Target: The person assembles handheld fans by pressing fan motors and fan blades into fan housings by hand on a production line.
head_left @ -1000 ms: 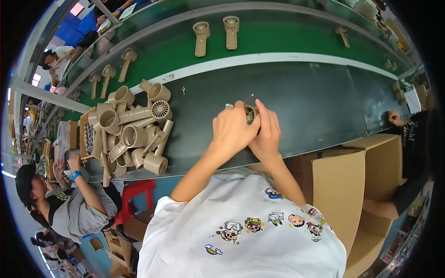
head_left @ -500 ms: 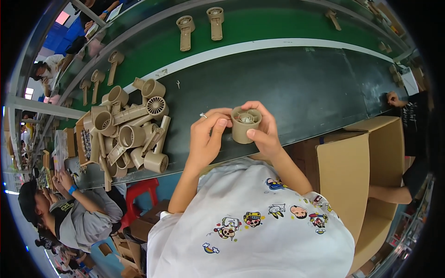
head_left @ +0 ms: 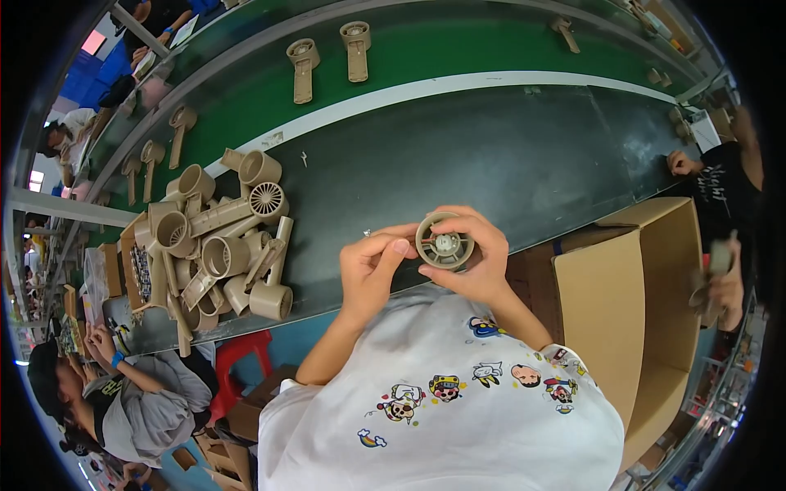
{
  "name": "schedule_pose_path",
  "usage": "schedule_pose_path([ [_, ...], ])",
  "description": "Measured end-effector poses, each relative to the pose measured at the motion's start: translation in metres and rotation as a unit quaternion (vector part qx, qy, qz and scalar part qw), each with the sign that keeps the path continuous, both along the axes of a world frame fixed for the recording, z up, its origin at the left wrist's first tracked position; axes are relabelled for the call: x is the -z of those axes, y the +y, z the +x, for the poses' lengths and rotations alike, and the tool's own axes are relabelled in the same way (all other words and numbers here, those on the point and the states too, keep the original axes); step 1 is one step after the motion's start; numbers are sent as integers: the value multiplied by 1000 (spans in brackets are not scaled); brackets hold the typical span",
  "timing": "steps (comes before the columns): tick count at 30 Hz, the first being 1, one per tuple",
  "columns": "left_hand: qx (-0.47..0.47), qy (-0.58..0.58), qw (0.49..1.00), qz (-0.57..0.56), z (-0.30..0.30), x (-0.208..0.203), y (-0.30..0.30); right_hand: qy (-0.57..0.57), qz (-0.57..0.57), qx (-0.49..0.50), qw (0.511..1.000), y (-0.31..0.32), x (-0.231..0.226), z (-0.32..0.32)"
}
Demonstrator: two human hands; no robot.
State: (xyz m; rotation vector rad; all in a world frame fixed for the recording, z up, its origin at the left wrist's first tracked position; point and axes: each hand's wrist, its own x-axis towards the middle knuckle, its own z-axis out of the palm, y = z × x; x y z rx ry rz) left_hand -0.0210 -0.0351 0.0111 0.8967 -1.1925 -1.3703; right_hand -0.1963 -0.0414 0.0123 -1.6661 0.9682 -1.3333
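A beige round fan housing (head_left: 444, 264) is held just past the table's near edge, its open end facing up toward me. Inside it are spokes, a pale motor hub (head_left: 447, 243) and a bit of red wire. My right hand (head_left: 479, 258) wraps the housing's right side, fingers over the far rim and thumb at the near one. At the left rim, my left hand (head_left: 377, 274) is closed, thumb pressed to the index finger; what it pinches is hidden. Left of my hands lies a heap of beige fan shells (head_left: 225, 255) with handles.
A dark worktop (head_left: 393, 155) borders a green belt (head_left: 446, 49) carrying several beige fan bodies (head_left: 356, 53). An open cardboard box (head_left: 602, 319) stands at my right. One co-worker (head_left: 147, 401) sits at left; another person's blurred hand (head_left: 725, 290) holds something beyond the box.
The housing has tipped, turning its open face more toward me, and moved slightly lower in view. My right fingers have shifted over its rim. A co-worker's hand has come up beyond the box.
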Motion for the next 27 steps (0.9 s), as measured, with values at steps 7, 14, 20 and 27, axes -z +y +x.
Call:
schedule_pose_path([
  [7, 35, 126, 990, 46, 9, 8, 2, -12, -68, -16, 997, 5, -7, 2],
  [14, 83, 173, 981, 30, 16, 16, 0, 39, -168, -7, 985, 3, -18, 5],
  [20, 78, 156, 984, 28, 8, 3, -1, 6, -142, -17, 990, 1, -24, -1],
  [27, 88, 133, 987, 19, -1, 12, -2, -52, -61, -64, 995, 1, -16, -15],
])
